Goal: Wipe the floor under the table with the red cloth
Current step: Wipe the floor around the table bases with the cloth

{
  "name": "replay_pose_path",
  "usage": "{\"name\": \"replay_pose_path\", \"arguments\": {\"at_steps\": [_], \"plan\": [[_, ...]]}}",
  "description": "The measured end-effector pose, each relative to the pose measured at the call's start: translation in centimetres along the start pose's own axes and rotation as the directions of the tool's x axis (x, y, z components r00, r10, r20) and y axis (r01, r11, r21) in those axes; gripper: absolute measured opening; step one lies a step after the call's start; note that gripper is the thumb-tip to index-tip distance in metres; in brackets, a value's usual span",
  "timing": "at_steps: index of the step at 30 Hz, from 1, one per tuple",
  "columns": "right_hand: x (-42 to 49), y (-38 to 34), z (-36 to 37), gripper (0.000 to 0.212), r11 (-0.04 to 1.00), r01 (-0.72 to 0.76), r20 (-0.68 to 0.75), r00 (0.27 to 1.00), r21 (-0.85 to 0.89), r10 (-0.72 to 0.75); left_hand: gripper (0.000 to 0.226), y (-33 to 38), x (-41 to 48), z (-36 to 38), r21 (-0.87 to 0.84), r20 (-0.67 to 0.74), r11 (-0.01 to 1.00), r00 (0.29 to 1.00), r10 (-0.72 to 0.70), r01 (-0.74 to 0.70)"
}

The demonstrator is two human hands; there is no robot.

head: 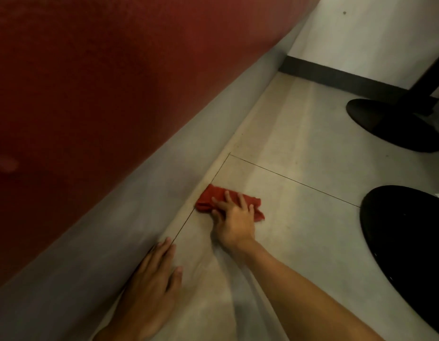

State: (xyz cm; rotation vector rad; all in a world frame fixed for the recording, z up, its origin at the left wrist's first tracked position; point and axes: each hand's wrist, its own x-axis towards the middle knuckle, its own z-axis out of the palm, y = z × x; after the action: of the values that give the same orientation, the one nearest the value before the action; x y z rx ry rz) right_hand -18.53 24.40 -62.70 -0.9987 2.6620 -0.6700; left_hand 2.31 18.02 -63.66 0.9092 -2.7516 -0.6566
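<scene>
The red cloth (206,198) lies bunched on the pale tiled floor (299,168), close to the grey base of the bench. My right hand (234,217) presses down on the cloth with fingers spread over it. Lower left, my left hand (154,279) rests flat on the floor with straight fingers, beside the bench base, holding nothing. Part of the cloth is hidden under my right hand.
A red upholstered bench seat (78,82) with a grey plinth (139,193) fills the left. Two black round table bases (395,124) (410,242) stand at the right, the far one with its post. A white wall with dark skirting (349,77) closes the back.
</scene>
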Motion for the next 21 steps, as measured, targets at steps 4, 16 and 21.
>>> {"name": "replay_pose_path", "arguments": {"at_steps": [4, 16, 21], "plan": [[-5.1, -0.8, 0.7, 0.039, 0.994, 0.109, 0.078, 0.991, 0.01, -0.11, 0.066, 0.4, -0.1, -0.8, 0.032, 0.09, 0.999, 0.996, 0.014, -0.017], [-3.8, 8.6, -6.3, 0.035, 0.966, -0.251, 0.02, 0.968, 0.064, 0.251, 0.052, 0.0, -0.2, -0.1, -0.019, -0.01, 1.0, 1.0, 0.021, -0.021], [-6.0, 12.2, -8.1, 0.038, 0.885, -0.462, -0.096, 0.88, 0.058, 0.466, 0.053, -0.4, -0.1, 0.1, -0.039, 0.014, 0.999, 0.999, 0.032, -0.031]]}}
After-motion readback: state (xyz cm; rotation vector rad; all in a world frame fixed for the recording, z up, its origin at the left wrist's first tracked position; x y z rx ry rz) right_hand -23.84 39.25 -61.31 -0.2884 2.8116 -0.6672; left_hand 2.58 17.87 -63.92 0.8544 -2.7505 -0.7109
